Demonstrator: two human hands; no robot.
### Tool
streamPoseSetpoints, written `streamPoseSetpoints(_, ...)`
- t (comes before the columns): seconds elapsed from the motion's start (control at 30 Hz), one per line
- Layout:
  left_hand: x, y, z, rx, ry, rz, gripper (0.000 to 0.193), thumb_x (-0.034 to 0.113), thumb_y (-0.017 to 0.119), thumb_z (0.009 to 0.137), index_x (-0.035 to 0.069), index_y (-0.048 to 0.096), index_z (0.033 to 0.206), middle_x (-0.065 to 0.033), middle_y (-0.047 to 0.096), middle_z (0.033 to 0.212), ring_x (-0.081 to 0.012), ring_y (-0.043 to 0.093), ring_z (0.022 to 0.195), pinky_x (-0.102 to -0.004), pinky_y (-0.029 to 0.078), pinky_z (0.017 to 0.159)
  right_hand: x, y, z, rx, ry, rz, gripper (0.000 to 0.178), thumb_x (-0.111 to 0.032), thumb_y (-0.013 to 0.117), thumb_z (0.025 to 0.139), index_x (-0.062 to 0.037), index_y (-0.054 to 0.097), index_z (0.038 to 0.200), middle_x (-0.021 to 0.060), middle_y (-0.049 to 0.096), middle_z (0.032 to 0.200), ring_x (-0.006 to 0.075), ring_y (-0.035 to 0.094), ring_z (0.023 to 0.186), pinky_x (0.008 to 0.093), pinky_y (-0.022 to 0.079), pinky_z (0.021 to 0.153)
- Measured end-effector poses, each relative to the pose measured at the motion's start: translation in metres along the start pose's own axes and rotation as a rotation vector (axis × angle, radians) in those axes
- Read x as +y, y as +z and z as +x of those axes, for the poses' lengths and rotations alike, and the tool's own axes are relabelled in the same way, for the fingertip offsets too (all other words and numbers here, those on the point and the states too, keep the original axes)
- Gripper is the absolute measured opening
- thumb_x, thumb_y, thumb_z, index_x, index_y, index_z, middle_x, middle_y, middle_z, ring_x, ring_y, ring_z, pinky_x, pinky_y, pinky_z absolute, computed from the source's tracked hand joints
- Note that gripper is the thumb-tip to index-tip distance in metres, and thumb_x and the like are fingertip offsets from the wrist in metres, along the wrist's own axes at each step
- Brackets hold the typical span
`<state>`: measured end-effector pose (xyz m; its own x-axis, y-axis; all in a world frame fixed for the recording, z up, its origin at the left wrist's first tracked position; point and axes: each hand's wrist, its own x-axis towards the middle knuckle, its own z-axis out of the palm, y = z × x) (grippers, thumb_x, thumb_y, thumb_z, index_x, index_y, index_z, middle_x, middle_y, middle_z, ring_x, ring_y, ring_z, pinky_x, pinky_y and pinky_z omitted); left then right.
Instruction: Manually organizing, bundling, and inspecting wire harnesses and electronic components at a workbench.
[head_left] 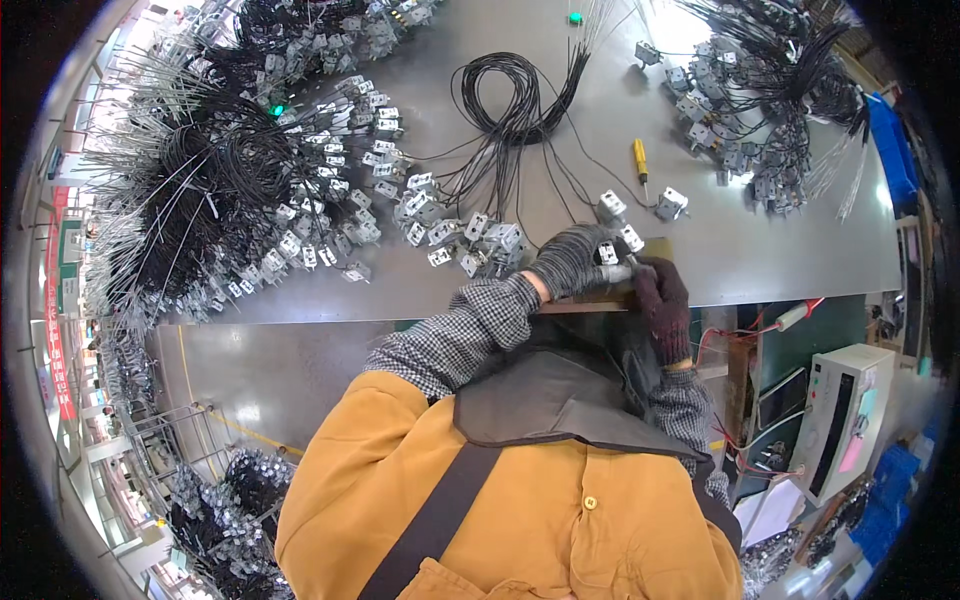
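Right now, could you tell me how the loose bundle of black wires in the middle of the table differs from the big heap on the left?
The loose bundle of black wires is small, coiled in a few loops, with bare table around it. The big heap is far larger, tangled and fanned out. The heap is fringed with many small metal parts; the bundle's loops carry none. Both are thin black wire lying on the same grey table.

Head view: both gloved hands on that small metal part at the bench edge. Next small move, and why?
Probably lay the small metal part with the finished ones on the left. The left hand and right hand both pinch it over the wooden block, and wired parts already lie in a row there. Whether it is finished cannot be told.
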<state>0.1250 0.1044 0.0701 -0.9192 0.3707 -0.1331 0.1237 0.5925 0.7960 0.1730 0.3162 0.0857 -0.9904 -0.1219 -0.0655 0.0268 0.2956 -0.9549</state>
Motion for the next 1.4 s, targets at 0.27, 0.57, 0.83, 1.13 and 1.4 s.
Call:
streamPoseSetpoints(0.27, 0.010, -0.006, -0.005, -0.040, -0.001, 0.035, 0.058, 0.049, 0.071, 0.088, 0.005, 0.065, 0.126, -0.0214, 0.069, 0.109, -0.0361, 0.067, 0.104, -0.0448, 0.051, 0.093, -0.014, 0.002, -0.029, -0.048, 0.057, -0.059, 0.021, -0.017, 0.065, 0.095, -0.0017, 0.066, 0.109, 0.0158, 0.068, 0.094, 0.0241, 0.066, 0.085, 0.0358, 0.052, 0.076)
streamPoseSetpoints(0.57, 0.014, -0.017, -0.007, -0.086, 0.065, -0.004, 0.056, 0.049, 0.072, 0.088, 0.005, 0.066, 0.122, -0.0175, 0.068, 0.100, -0.0324, 0.066, 0.097, -0.0429, 0.052, 0.087, 0.004, 0.032, -0.038, -0.009, 0.027, -0.067, 0.028, -0.016, 0.072, 0.090, -0.0027, 0.065, 0.114, 0.0185, 0.068, 0.102, 0.0313, 0.067, 0.089, 0.0411, 0.053, 0.078)
streamPoseSetpoints(0.83, 0.010, -0.009, -0.012, -0.031, 0.172, 0.159, 0.058, 0.049, 0.075, 0.085, 0.002, 0.065, 0.118, -0.0194, 0.065, 0.102, -0.0348, 0.064, 0.099, -0.0435, 0.052, 0.088, 0.049, 0.034, -0.059, -0.267, 0.314, 0.230, 0.038, -0.017, 0.070, 0.093, -0.0018, 0.059, 0.127, 0.0186, 0.067, 0.110, 0.0274, 0.065, 0.095, 0.0396, 0.053, 0.081)
streamPoseSetpoints(1.13, 0.015, 0.007, -0.019, 0.060, 0.050, 0.135, 0.061, 0.052, 0.075, 0.083, 0.002, 0.064, 0.117, -0.0187, 0.063, 0.103, -0.0357, 0.064, 0.098, -0.0443, 0.052, 0.087, 0.023, 0.028, -0.053, -0.147, 0.331, 0.288, 0.028, -0.020, 0.063, 0.096, -0.0002, 0.059, 0.114, 0.0195, 0.065, 0.103, 0.0326, 0.064, 0.091, 0.0402, 0.052, 0.085)
streamPoseSetpoints(1.4, 0.011, 0.013, -0.017, 0.090, 0.018, 0.119, 0.060, 0.053, 0.074, 0.083, 0.004, 0.064, 0.117, -0.0186, 0.062, 0.101, -0.0360, 0.064, 0.099, -0.0452, 0.052, 0.087, 0.011, 0.020, -0.055, -0.175, -0.121, -0.096, 0.029, -0.013, 0.064, 0.090, -0.0006, 0.058, 0.116, 0.0162, 0.068, 0.104, 0.0262, 0.067, 0.089, 0.0356, 0.053, 0.079)
